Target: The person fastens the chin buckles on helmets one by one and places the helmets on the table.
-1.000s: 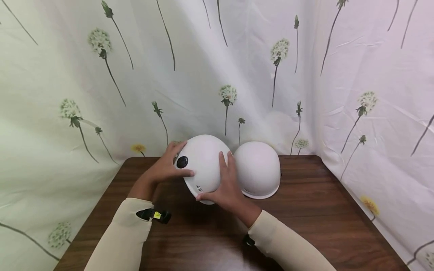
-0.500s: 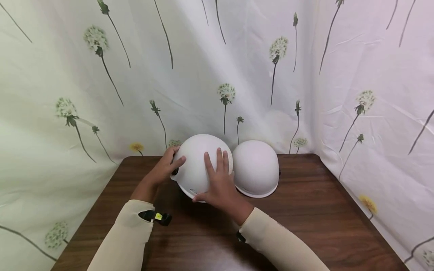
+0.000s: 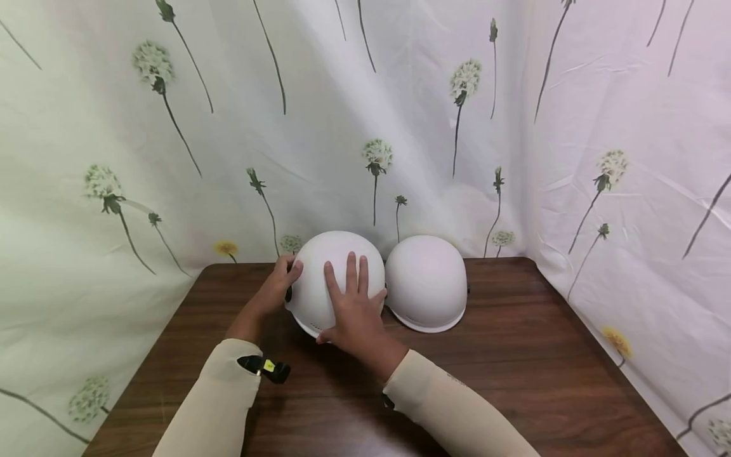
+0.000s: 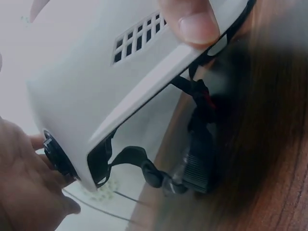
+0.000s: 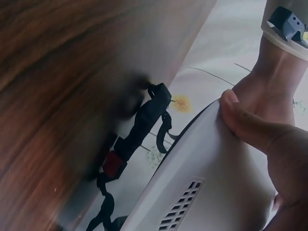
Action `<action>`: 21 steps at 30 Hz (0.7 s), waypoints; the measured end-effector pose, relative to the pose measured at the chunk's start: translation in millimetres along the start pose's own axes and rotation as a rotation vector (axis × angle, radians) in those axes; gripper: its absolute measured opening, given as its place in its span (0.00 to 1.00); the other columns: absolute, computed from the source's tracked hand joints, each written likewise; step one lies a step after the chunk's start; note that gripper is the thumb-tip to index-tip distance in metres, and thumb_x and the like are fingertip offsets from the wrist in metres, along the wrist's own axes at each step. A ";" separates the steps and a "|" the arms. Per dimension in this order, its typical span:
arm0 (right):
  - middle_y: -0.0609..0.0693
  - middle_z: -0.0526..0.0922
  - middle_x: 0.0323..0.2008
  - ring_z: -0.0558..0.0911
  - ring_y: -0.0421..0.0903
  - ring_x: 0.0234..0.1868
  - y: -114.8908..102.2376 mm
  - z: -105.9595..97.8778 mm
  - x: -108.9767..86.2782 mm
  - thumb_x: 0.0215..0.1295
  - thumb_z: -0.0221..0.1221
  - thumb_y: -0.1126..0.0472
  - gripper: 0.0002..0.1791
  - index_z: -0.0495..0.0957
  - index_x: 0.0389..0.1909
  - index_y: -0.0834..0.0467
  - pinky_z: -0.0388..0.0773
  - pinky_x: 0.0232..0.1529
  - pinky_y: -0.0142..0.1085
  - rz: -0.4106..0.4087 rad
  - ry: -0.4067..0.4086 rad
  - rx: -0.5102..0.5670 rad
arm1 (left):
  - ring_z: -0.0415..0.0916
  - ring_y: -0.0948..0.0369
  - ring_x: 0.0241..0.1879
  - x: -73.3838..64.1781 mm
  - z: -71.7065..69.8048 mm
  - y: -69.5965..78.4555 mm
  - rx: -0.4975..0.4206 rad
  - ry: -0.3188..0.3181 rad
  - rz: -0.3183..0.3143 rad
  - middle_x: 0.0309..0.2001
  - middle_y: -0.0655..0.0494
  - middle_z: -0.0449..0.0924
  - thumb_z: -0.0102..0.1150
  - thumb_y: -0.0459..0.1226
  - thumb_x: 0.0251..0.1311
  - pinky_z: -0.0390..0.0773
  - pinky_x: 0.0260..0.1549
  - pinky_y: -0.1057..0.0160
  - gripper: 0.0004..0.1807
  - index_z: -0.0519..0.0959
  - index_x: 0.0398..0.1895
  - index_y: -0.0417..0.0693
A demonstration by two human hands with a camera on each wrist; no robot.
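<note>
A white helmet is between my hands at the back of the table, its dome upward. My left hand grips its left end, thumb on the shell, beside a black round piece. Across the near side, my right hand lies with long fingers spread and straight, its thumb at the rim. A slotted vent shows on the shell in the left wrist view. Black chin straps hang under the rim, with a red part on the buckle in the right wrist view.
A second white helmet sits dome up immediately right of the held one. Both are near the back edge of the brown wooden table. A floral-printed curtain rises behind and at the sides.
The held helmet has turned, its black round piece swinging to the far left, and has come down slightly. My right hand has shifted left over the dome; my left fingers have moved around the end.
</note>
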State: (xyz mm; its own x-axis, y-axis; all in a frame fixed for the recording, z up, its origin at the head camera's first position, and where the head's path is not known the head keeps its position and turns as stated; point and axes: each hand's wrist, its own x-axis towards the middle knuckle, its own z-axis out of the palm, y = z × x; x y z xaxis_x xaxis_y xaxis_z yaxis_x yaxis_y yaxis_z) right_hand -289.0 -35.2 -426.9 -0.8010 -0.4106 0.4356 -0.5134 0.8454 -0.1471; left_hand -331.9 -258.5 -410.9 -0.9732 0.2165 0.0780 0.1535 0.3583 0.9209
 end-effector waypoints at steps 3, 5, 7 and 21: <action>0.69 0.38 0.89 0.39 0.71 0.90 -4.3 3.2 0.2 0.33 0.89 0.32 0.87 0.45 0.91 0.45 0.69 0.54 0.88 -0.003 -0.006 -0.006 | 0.49 0.36 0.80 1.2 0.4 -5.3 0.000 0.009 0.015 0.79 0.32 0.46 0.32 0.64 0.85 0.54 0.78 0.22 0.44 0.45 0.80 0.36; 0.69 0.39 0.89 0.39 0.72 0.90 -6.8 6.3 0.7 0.32 0.89 0.32 0.86 0.45 0.91 0.44 0.69 0.54 0.88 -0.007 -0.009 -0.025 | 0.52 0.37 0.76 3.3 0.8 -9.7 -0.003 0.012 0.060 0.74 0.32 0.50 0.29 0.62 0.86 0.56 0.76 0.24 0.40 0.51 0.75 0.32; 0.69 0.40 0.89 0.40 0.72 0.89 -9.3 9.9 1.2 0.33 0.89 0.32 0.86 0.46 0.91 0.44 0.69 0.54 0.88 -0.011 -0.014 -0.044 | 0.55 0.40 0.73 5.3 0.5 -14.5 -0.016 0.016 0.098 0.71 0.34 0.53 0.28 0.59 0.88 0.58 0.75 0.26 0.38 0.55 0.71 0.30; 0.69 0.42 0.89 0.44 0.73 0.89 -15.9 25.9 10.6 0.33 0.89 0.31 0.85 0.48 0.91 0.44 0.68 0.54 0.89 -0.018 -0.023 -0.102 | 0.47 0.35 0.83 12.2 -3.0 -30.6 -0.022 0.058 -0.158 0.82 0.29 0.45 0.33 0.71 0.80 0.52 0.81 0.26 0.52 0.41 0.81 0.37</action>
State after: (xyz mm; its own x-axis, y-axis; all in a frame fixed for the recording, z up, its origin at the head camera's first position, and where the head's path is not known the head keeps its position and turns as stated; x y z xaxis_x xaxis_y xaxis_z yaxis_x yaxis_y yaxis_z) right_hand -297.3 -61.8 -443.0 -0.7994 -0.4325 0.4172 -0.4946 0.8678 -0.0482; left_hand -349.0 -269.5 -437.0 -0.9932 0.1065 -0.0469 -0.0051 0.3634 0.9316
